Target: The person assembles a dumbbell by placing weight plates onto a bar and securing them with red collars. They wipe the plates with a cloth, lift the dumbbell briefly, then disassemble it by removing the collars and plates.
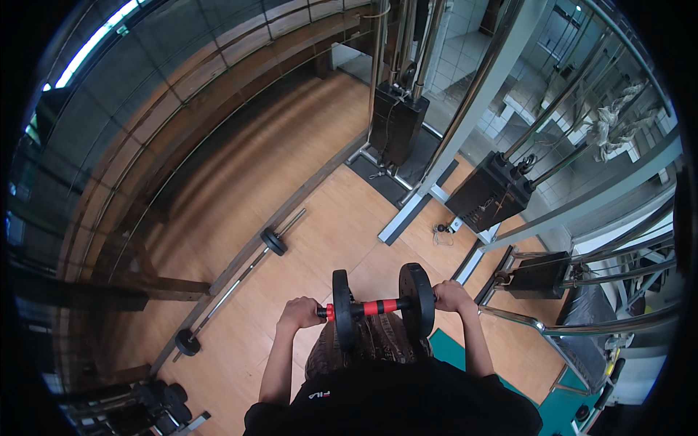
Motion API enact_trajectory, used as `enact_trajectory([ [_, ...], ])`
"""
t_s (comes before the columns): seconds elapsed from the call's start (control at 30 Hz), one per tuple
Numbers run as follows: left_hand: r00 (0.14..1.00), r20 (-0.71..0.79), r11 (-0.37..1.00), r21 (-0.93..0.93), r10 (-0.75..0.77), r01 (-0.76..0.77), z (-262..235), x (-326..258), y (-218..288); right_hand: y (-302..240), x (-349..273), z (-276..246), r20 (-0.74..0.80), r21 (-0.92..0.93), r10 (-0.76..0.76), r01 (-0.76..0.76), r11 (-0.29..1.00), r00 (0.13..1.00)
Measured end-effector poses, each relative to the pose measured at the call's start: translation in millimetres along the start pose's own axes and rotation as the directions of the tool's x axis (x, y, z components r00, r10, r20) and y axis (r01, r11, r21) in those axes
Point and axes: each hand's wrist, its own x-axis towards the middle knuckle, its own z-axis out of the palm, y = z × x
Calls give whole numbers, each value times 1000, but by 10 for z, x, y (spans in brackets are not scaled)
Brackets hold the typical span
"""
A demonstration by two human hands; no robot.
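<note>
A dumbbell (380, 307) with a red and black bar and a black round plate toward each end is held level in front of my body, above my patterned trousers. My left hand (300, 312) is closed around the bar's left end, beside a red collar (330, 312). At the other end, my right hand (452, 297) is closed just outside the right plate (416, 301); the bar's tip there is mostly hidden by the fingers. Both forearms reach forward from the sleeves of a black shirt.
A barbell (236, 282) with small black plates lies on the tan floor to the left, along a low ledge. Ahead and right stand cable machines with black weight stacks (491, 195). A padded bench (585, 320) is at far right, and dumbbells (163, 403) sit lower left.
</note>
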Motion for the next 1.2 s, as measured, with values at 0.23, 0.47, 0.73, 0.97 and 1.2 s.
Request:
enact_trajectory([
  [0.23,980,153,980,128,130,-150,-996,1486,-320,235,869,-147,79,135,181,-190,972,980],
  [0.47,964,232,965,194,129,-176,-1317,3165,-748,670,2317,55,184,232,252,-291,928,950],
  [0.73,925,293,886,320,244,-335,-1187,5275,-1634,1055,3984,681,281,301,258,-340,891,925],
  [0.97,950,281,896,374,138,-241,-764,6955,-2168,1606,5595,1649,331,325,363,-466,823,871],
  [1.2,949,154,785,534,275,-314,-253,8235,-2606,1914,6570,2399,309,343,469,-557,756,827],
])
